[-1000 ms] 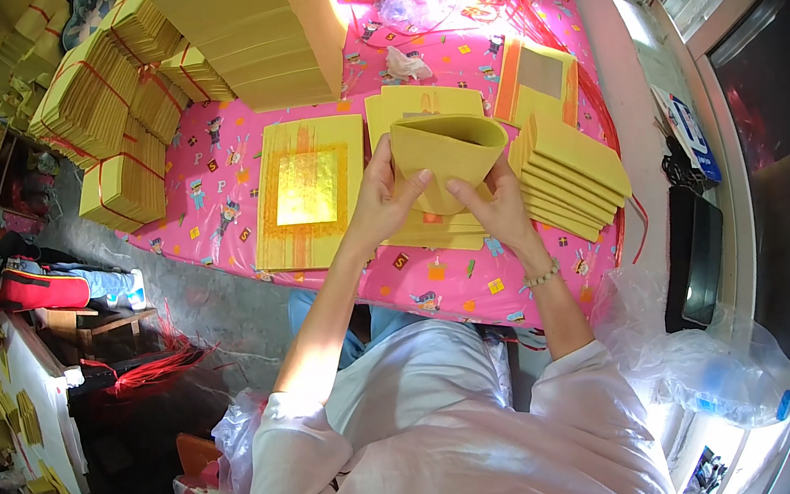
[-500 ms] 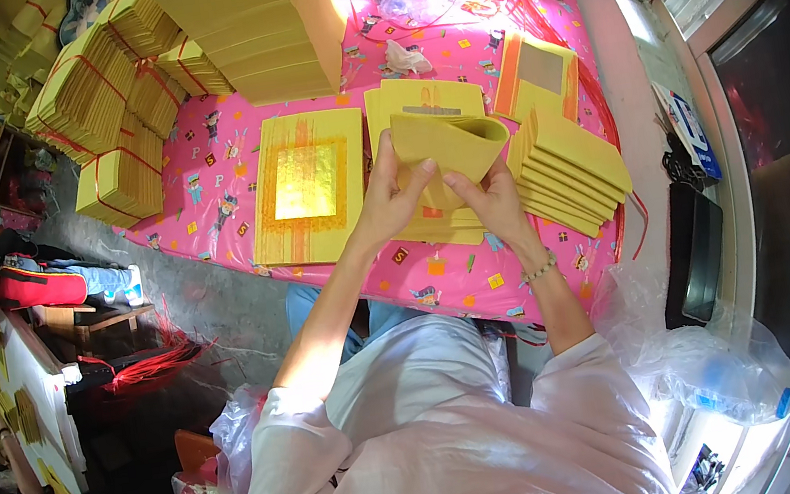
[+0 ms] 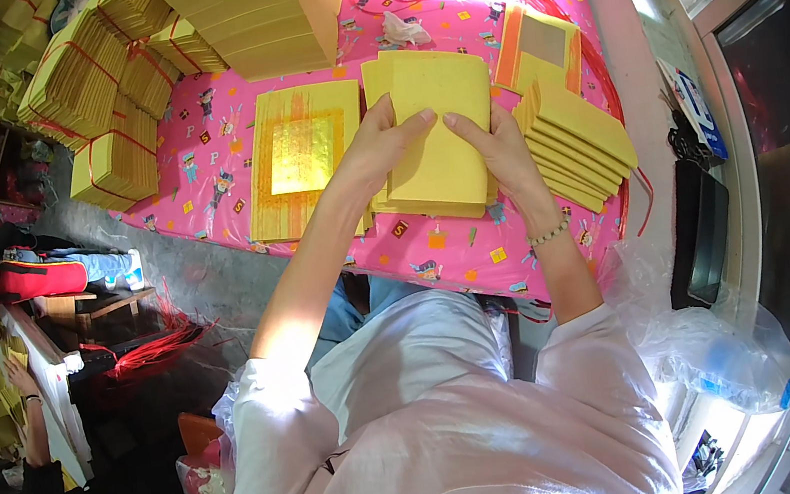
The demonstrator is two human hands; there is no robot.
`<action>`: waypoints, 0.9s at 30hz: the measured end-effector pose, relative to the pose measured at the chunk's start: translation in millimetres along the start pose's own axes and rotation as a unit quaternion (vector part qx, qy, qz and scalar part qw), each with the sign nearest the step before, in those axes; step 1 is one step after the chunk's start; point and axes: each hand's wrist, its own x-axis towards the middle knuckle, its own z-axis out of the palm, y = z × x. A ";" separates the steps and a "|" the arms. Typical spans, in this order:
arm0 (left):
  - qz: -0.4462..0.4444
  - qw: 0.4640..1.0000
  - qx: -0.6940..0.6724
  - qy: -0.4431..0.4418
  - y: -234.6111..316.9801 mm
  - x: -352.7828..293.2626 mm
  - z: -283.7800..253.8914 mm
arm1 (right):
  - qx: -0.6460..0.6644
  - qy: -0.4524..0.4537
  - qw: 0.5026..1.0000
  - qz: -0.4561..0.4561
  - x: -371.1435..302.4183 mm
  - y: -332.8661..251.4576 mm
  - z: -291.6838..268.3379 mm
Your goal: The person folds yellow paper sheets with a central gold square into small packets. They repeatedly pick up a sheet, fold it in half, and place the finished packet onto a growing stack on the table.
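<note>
Both my hands grip a plain yellow folded paper (image 3: 439, 165) by its sides, above a pile of yellow sheets whose edges show at its left. My left hand (image 3: 386, 145) has its thumb pressed on the upper face, fingers out of sight at the left side. On the opposite edge my right hand (image 3: 504, 143) grips the same way, thumb on top. Left of it lies a stack of yellow sheets (image 3: 271, 212) with a gold foil square (image 3: 301, 155) on an orange patch. To the right, several folded yellow packets (image 3: 575, 149) overlap in a slanting row.
A pink patterned tablecloth (image 3: 231, 159) covers the table. Red-tied yellow paper bundles (image 3: 117, 170) and a tall yellow stack (image 3: 258, 24) stand at far left. An orange-bordered sheet (image 3: 544, 49) lies far right, by red strands (image 3: 604, 66). A co-worker's hand (image 3: 22, 378) touches paper at left.
The paper in my hands was raised and curled over; now it lies flatter, covering the patched sheet beneath. My hands have shifted slightly up in view. The co-worker's hand has moved up.
</note>
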 end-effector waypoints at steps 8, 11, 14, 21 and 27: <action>-0.030 0.999 -0.024 0.014 -6.9 6.2 -2.4 | 0.037 -0.004 0.999 0.029 0.8 3.1 -0.7; -0.028 0.999 -0.015 0.022 -7.7 5.9 0.0 | 0.041 0.000 0.999 0.033 0.8 5.2 -1.2; -0.009 1.000 0.003 0.030 -6.6 1.7 4.2 | 0.018 0.006 1.000 0.020 -2.8 3.2 0.4; 0.109 0.993 0.018 0.050 -9.1 -11.4 19.0 | -0.016 0.015 0.999 -0.050 -16.9 -5.5 5.3; 0.199 0.978 0.027 0.050 -7.5 -22.1 27.9 | 0.065 -0.005 0.998 -0.009 -24.6 -6.2 2.7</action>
